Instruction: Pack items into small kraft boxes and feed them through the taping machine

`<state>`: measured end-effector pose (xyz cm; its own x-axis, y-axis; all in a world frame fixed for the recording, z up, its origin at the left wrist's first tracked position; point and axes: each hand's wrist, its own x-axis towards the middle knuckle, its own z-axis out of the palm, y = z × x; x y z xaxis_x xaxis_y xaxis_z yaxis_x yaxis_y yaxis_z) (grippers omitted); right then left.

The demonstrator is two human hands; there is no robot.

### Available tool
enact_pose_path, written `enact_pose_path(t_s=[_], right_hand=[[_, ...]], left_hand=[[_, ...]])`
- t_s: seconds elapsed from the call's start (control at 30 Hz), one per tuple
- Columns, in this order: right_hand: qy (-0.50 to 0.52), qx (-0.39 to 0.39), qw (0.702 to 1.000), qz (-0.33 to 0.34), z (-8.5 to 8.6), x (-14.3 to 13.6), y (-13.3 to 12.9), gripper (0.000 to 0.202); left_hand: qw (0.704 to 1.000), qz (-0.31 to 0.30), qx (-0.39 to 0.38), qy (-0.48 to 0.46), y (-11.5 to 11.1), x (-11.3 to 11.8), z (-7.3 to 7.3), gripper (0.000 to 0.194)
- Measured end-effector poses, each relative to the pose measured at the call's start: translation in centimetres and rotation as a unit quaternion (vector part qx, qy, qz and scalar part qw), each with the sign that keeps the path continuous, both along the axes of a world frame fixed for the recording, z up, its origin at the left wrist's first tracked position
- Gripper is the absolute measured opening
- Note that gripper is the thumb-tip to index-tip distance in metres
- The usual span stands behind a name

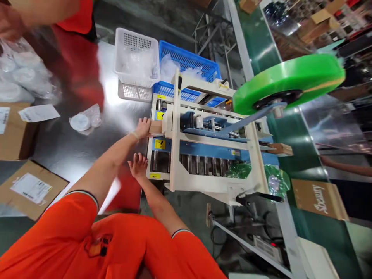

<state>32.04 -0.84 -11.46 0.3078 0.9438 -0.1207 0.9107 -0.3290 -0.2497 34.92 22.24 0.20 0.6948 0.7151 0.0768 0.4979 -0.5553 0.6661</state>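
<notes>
My left hand [143, 128] is stretched forward, its fingers closed on the near end of a small cardboard box [156, 127]. That box lies at the mouth of a carton-taping machine [188, 144], its far end hidden by the cream frame. Beside the machine's near corner, my right hand [138, 166] is held with its fingers apart and nothing in it. A big roll of green tape [290, 79] is mounted above the machine. Another small carton [280, 149] sticks out at the machine's far end.
On the metal table [116, 151] are a bagged round white item [80, 122], a labelled carton [31, 190] and a white basket [136, 58]. A blue crate [190, 58] stands behind the machine. A green conveyor belt [316, 232] carries a printed box [318, 198]. A co-worker's arm [43, 13] reaches in.
</notes>
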Motion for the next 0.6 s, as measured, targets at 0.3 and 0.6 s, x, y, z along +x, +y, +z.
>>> enact_pose_path(t_s=[0.3, 0.6], right_hand=[[0.026, 0.051, 0.998, -0.01, 0.9, 1.4, -0.5, 0.04], [0.14, -0.03, 0.96, 0.242, 2.0, -15.3, 6.1, 0.035]], left_hand=[[0.967, 0.01, -0.09, -0.238, -8.5, -4.7, -4.0, 0.097], [0.705, 0.685, -0.185, 0.014, -23.4, -43.0, -6.6, 0.058]])
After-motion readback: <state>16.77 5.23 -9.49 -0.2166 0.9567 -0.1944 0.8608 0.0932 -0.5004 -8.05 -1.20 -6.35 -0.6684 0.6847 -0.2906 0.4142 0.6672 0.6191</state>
